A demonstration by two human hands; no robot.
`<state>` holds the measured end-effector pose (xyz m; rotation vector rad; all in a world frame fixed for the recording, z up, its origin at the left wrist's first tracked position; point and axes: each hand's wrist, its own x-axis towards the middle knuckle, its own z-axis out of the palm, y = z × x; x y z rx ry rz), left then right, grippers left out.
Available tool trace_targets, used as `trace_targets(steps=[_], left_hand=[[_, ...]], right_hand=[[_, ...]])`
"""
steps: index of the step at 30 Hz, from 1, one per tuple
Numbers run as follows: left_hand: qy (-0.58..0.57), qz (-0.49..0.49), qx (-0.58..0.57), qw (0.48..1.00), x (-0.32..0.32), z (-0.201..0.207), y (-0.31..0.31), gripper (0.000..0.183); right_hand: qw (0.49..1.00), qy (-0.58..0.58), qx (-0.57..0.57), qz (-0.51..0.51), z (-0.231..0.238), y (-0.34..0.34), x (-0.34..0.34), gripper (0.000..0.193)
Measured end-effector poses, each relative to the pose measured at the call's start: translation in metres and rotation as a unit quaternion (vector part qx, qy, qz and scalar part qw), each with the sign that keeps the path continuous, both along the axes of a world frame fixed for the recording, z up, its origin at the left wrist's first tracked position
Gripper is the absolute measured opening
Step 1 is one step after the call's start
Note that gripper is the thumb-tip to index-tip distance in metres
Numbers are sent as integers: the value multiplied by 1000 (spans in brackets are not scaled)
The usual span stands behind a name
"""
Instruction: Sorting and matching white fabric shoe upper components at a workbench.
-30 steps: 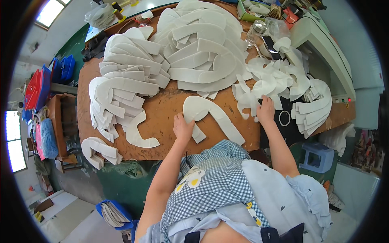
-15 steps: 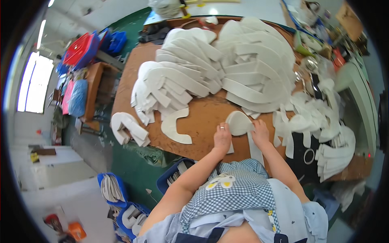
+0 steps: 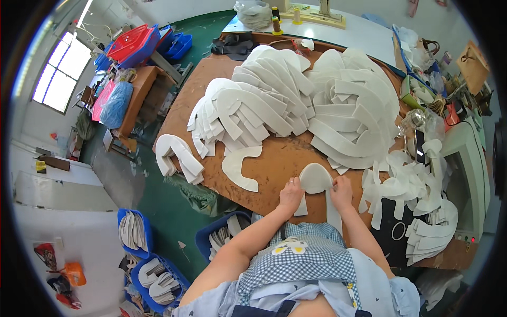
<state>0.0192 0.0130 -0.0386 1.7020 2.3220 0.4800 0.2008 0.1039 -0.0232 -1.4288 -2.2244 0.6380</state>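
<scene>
On the brown table in front of me lies a white sheet-material piece (image 3: 316,177) with a rounded far end. Two straight white legs extend from it toward me, so it looks like a U-shaped piece with a rounded piece over its bend. My left hand (image 3: 291,194) pinches the left edge; a ring shows on one finger. At the right edge my right hand (image 3: 341,191) is closed in the same way, its fingertips partly hidden. A single U-shaped white piece (image 3: 232,168) lies flat to the left of my hands.
Overlapping white U-shaped pieces form a left heap (image 3: 274,90) and a right heap (image 3: 359,121) on the table (image 3: 179,111). A small stack (image 3: 177,156) sits at the left edge. Loose white pieces (image 3: 398,174) lie to the right, beside a grey machine (image 3: 465,169). Blue baskets (image 3: 158,306) stand below left.
The view has tilted, so the table appears lower. The rounded white piece now looks squarer to me, its curved end pointing away. Both hands keep hold at its sides.
</scene>
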Motion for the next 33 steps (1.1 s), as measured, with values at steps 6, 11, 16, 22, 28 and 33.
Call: trace_targets(steps=[6,11,16,22,28,33], left_hand=[[-160,-4,-27,987,-25,5,3,54],[-271,-121,99,950,-67,29,-2,58],[-401,-170,106,894,-108,49,-9,23],[-422,5,81,903,-175,100,18,16],[-464,143,362,796,-294,142,98,18],[-289,156,305,894,-508,89,127,38]], right_hand=[[976,165,-141,-3,21,-36,-24,14],[870,379,-312,-35,27,-38,-19,10],[774,352,-497,-173,22,-38,-19,20],[945,67,-321,0,-23,-65,-16,47],[969,-140,-205,7,4,-99,-45,69],[963,-219,-106,116,-3,-107,-61,76]])
